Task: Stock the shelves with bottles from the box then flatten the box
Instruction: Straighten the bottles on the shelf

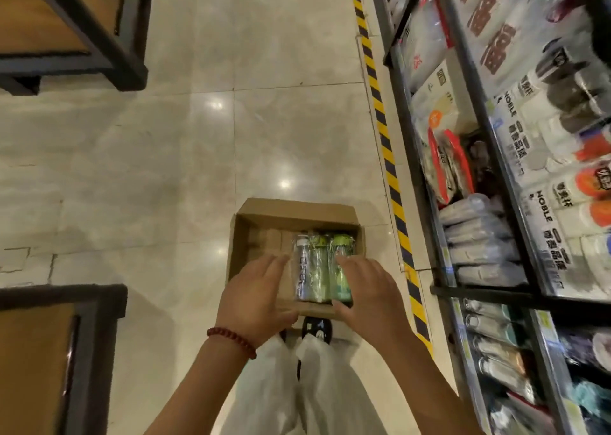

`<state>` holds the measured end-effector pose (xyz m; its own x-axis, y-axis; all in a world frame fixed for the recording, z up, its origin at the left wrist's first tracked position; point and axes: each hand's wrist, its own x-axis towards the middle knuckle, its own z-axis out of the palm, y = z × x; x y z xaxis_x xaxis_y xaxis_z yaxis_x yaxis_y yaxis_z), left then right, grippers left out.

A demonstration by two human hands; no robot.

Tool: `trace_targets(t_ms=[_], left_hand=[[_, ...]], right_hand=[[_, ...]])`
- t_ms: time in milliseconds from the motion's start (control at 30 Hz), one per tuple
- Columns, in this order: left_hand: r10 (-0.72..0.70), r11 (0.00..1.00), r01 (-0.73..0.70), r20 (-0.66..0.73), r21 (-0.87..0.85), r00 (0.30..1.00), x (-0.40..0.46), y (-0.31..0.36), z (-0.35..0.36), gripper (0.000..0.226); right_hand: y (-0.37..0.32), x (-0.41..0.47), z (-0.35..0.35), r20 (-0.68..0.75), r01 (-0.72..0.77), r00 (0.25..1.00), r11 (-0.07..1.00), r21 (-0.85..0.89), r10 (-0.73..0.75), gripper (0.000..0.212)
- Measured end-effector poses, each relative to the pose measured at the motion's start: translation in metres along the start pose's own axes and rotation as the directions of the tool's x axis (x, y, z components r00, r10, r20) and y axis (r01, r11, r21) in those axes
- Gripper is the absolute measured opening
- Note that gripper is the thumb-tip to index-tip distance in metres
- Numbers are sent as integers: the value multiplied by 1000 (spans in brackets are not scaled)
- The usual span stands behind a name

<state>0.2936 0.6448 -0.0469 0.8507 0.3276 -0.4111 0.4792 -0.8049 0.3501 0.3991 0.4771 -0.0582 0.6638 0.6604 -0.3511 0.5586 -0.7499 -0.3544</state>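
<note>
The box (264, 223) sits open on the floor (165, 136), near the shelves (496, 203). Three bottles (319, 269) lie by its right wall. The left hand (256, 297) and right hand (365, 297) reach in, fingers loose, holding nothing.

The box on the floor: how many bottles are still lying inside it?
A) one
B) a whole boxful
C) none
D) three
D: three wrapped bottles lie side by side at the right side of the open cardboard box, one with a white cap and two with green caps, while the rest of the box floor is bare cardboard.
</note>
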Motion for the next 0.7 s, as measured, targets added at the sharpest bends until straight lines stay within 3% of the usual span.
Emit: trace_targets(t_ms=[167,367,500,700], left_hand=[[-34,999,32,218,11,975,95,-34,87,93],[-120,992,91,432,88,894,207,-81,228,100],[-211,976,214,476,48,854,259,-105,334,102],[-333,854,478,492,-205,805,296,-122,462,107]], right_hand=[[55,68,96,139,-164,977,986,11,161,70],[133,142,236,207,-332,925,943,23,320,71],[182,177,323,220,-441,878,897,32,424,76],[225,202,424,176,-569,816,818,82,550,96]])
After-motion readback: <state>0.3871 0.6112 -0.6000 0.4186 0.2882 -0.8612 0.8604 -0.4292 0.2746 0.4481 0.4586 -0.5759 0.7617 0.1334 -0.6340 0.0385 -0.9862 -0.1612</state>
